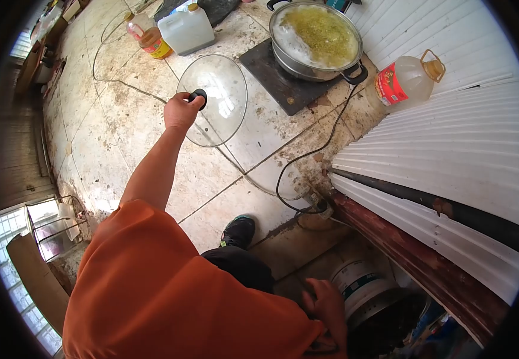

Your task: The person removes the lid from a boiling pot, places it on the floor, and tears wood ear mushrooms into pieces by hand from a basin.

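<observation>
My left hand (182,110) is closed around one black knob (198,99), thumb against fingers, and by it I have hold of one glass lid (223,102), round and clear, which lies over the pale floor tiles (205,191) to the left of one steel pot (307,70); I cannot tell whether the lid's rim touches the floor. My right hand (325,305) is near and to the right, its fingers partly curled beside one white bucket (355,280), and I cannot tell whether it grips anything. The pot sits far and to the right on one black hot plate (277,90), shows two black handles, and holds yellow, foamy contents. I count three plastic containers: far left, one bottle with brownish contents (150,39) and, just beside it, one white jug (188,33); to the right of the pot, one bottle with a red label (412,81). Near me is one dark shoe (239,230)
</observation>
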Available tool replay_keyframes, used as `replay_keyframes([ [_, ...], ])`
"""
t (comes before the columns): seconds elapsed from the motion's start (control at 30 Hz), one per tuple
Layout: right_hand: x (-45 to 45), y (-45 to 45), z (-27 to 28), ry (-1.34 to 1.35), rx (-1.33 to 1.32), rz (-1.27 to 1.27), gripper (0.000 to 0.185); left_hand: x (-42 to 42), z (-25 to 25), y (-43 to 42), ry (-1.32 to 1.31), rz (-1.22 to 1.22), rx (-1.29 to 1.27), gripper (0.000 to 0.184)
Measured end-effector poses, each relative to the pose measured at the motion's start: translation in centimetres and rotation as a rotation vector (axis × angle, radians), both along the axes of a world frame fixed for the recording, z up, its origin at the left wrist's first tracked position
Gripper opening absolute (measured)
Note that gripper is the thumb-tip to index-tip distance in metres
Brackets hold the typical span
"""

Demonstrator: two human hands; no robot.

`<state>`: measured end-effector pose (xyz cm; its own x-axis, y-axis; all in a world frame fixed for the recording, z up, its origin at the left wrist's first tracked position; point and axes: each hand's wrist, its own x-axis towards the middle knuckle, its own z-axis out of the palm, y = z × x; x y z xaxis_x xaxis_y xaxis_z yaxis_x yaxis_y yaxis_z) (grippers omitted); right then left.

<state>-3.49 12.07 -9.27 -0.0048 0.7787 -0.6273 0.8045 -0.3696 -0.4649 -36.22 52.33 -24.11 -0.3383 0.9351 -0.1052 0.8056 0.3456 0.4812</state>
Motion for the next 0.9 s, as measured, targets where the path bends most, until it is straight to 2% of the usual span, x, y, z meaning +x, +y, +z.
replay_keyframes([
  [0.13, 0.0, -0.1, -0.3, -0.013, 0.005, 0.000, 0.033, -0.9, -0.3, 1.2, -0.036, 0.057, 0.016, 0.045],
  [0.2, -0.1, 0.1, -0.3, -0.018, 0.020, 0.000, 0.034, -1.6, -0.5, 2.3, -0.093, 0.170, 0.050, 0.051],
  [0.33, -0.7, 1.4, 0.3, -0.018, -0.011, -0.005, 0.034, -3.0, -0.4, 5.2, -0.182, 0.336, 0.093, 0.050],
  [0.4, -0.9, 2.0, 0.3, -0.015, -0.030, -0.006, 0.034, -3.1, 0.0, 6.0, -0.146, 0.410, 0.182, 0.048],
  [0.5, -0.8, 2.2, 0.0, -0.031, -0.054, 0.018, 0.035, -3.8, 1.5, 6.9, -0.207, 0.394, 0.050, 0.049],
  [0.6, -0.6, 2.2, -0.6, -0.038, -0.027, 0.029, 0.036, -4.6, 0.7, 7.5, -0.112, 0.430, 0.073, 0.051],
  [0.73, -0.6, 2.6, -0.6, -0.047, -0.052, 0.032, 0.036, -5.0, 0.4, 7.0, 0.013, 0.434, -0.038, 0.054],
  [0.9, -1.0, 3.0, -0.5, -0.012, -0.144, 0.022, 0.034, -6.4, -0.5, 5.2, 0.095, 0.325, -0.134, 0.051],
])
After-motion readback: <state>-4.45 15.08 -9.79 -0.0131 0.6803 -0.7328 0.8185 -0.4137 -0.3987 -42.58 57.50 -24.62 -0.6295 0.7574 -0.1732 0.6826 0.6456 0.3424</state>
